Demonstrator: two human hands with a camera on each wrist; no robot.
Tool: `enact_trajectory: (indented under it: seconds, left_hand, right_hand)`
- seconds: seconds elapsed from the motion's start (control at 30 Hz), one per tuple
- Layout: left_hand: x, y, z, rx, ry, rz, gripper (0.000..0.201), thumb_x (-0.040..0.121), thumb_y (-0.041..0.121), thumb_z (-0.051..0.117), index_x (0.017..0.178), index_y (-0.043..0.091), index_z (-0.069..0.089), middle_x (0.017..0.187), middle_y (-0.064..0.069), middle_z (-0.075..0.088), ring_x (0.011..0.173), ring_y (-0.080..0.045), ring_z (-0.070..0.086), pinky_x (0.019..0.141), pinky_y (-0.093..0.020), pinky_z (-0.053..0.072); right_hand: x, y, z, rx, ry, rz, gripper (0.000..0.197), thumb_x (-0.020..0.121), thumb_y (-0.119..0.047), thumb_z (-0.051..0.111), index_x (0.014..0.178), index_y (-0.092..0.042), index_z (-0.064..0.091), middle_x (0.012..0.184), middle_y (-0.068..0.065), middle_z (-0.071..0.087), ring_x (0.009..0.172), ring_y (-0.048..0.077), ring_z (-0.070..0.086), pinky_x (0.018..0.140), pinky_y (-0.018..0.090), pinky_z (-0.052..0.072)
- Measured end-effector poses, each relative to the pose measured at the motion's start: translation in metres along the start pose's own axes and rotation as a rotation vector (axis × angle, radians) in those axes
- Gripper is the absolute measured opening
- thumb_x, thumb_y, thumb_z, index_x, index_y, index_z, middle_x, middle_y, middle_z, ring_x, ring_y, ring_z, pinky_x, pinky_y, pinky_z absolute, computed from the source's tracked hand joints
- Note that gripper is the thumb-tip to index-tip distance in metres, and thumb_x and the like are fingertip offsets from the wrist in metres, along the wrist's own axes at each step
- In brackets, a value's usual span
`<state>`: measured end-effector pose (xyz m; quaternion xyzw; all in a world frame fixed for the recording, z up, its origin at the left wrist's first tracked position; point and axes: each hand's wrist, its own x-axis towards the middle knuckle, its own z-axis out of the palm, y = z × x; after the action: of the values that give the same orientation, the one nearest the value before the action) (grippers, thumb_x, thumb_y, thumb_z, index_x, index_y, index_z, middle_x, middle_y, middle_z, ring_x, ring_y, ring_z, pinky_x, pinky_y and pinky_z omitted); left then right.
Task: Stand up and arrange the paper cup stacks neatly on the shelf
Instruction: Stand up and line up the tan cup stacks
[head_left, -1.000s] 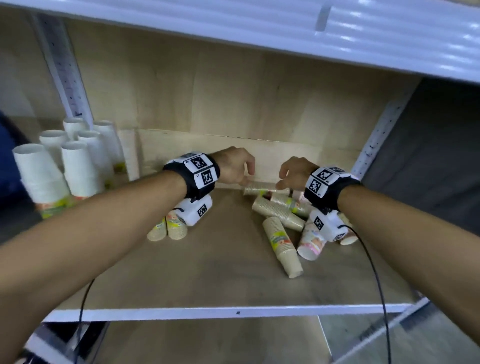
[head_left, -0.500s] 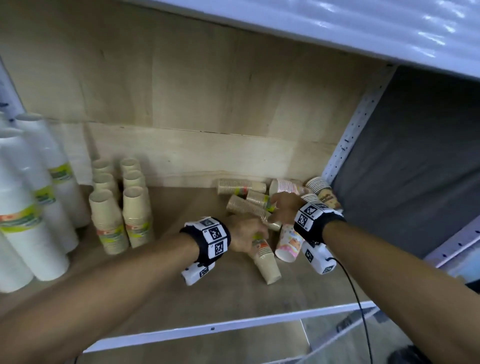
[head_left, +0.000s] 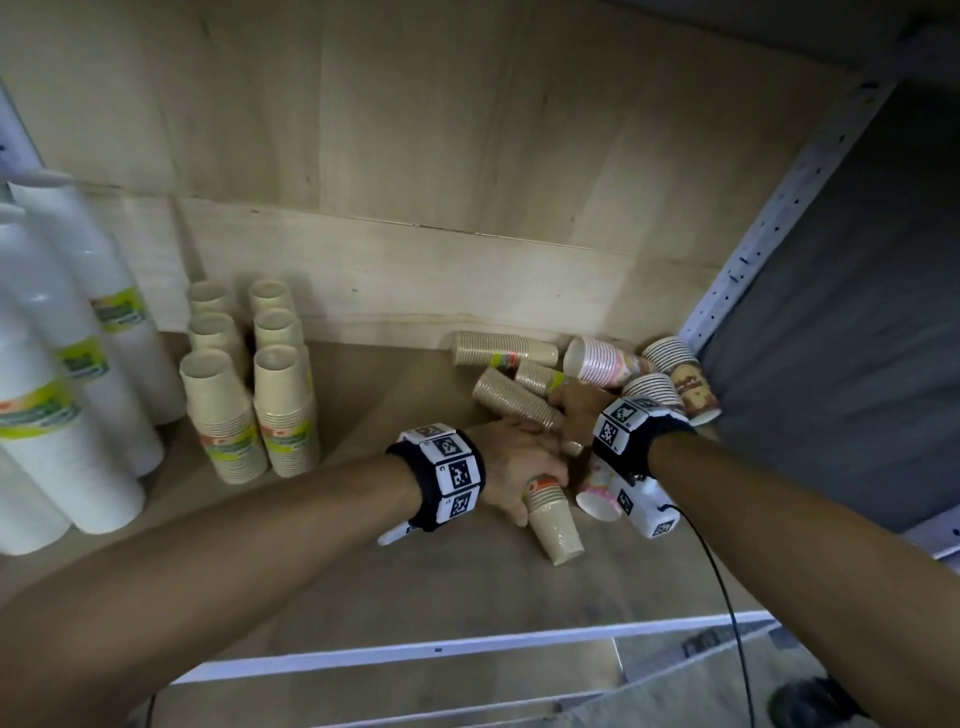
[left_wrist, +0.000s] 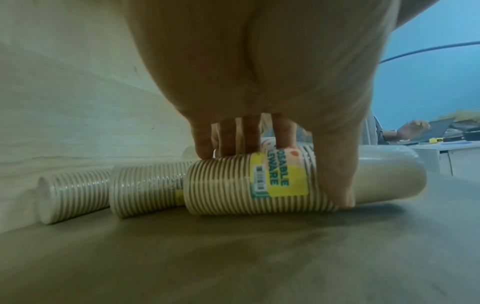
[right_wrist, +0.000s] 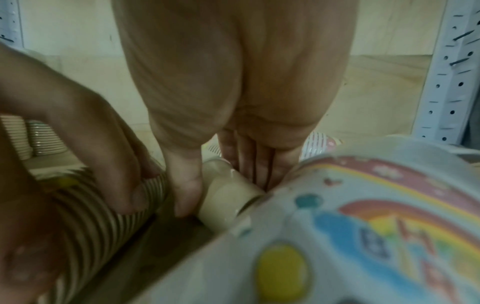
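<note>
Several wrapped paper cup stacks lie tumbled at the back right of the wooden shelf (head_left: 363, 597). My left hand (head_left: 519, 457) (left_wrist: 280, 170) grips one lying beige stack (head_left: 556, 525) (left_wrist: 226, 187) from above, fingers behind it and thumb in front. Its base points toward the shelf's front edge. Just beyond it, my right hand (head_left: 571, 410) (right_wrist: 223, 185) pinches the base end of a second beige stack (head_left: 511, 397) (right_wrist: 226, 203) between thumb and fingers. A rainbow-printed stack (head_left: 597, 493) (right_wrist: 363, 226) lies under my right wrist.
Several beige stacks (head_left: 249, 410) stand upright at the left, with tall white stacks (head_left: 67, 389) beyond them. More lying stacks, beige (head_left: 498, 351), pink (head_left: 602, 361) and brown-printed (head_left: 685, 384), crowd the back right corner by the perforated post (head_left: 779, 208).
Both hands have dropped from near the back wall onto the pile. The left hand has taken hold of the front beige stack, the right the one behind it.
</note>
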<state>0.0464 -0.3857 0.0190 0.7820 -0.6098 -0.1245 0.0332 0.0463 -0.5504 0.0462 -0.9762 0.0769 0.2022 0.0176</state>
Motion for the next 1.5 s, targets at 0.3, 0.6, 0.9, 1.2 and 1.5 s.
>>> enact_trajectory:
  seconds: [0.3,0.6,0.9,1.2,1.5]
  left_hand:
    - [0.000,-0.001,-0.002,0.142,0.034,0.023,0.054,0.066,0.043,0.077,0.114,0.031,0.058,0.113,0.007,0.059,0.112,-0.019,0.048,0.096,-0.041,0.038]
    - [-0.040,-0.016,-0.030,-0.209,0.155,-0.236,0.050,0.077,0.035,0.078,0.117,0.022,0.051,0.104,0.009,0.058,0.094,-0.013,0.057,0.076,-0.025,0.045]
    - [-0.091,-0.057,-0.042,-0.495,0.454,-0.664,0.051,0.073,0.030,0.077,0.112,0.024,0.047,0.105,0.006,0.061,0.098,-0.020,0.061,0.076,-0.032,0.050]
    - [-0.101,-0.059,-0.035,-0.645,0.591,-0.808,0.061,0.072,0.025,0.079,0.123,0.019,0.048,0.112,0.002,0.061,0.100,-0.018,0.060,0.081,-0.033,0.051]
    - [-0.102,-0.056,-0.042,-0.691,0.582,-0.746,0.053,0.078,0.018,0.076,0.123,0.017,0.048,0.107,0.002,0.063,0.097,-0.017,0.061,0.076,-0.027,0.048]
  right_hand:
    - [0.001,0.001,0.000,-0.006,0.040,-0.007,0.023,0.066,-0.030,0.067,0.086,-0.018,0.067,0.079,0.001,0.064,0.078,0.024,0.065,0.062,0.028,0.047]
    - [-0.016,-0.012,-0.033,0.007,0.162,0.018,0.042,0.079,-0.031,0.074,0.113,-0.007,0.068,0.111,0.012,0.068,0.105,0.027,0.065,0.080,0.025,0.049]
    - [-0.035,-0.057,-0.074,0.083,0.255,-0.024,0.045,0.088,0.000,0.060,0.130,0.013,0.051,0.138,0.028,0.047,0.124,0.033,0.053,0.089,0.035,0.050]
    - [-0.044,-0.108,-0.078,0.140,0.251,-0.161,0.040,0.078,-0.007,0.073,0.117,-0.006,0.067,0.104,0.006,0.059,0.094,0.016,0.058,0.056,0.020,0.041]
    - [-0.045,-0.120,-0.078,0.120,0.220,-0.208,0.048,0.076,-0.013,0.077,0.121,-0.012,0.060,0.119,0.006,0.059,0.103,0.024,0.061,0.067,0.024,0.042]
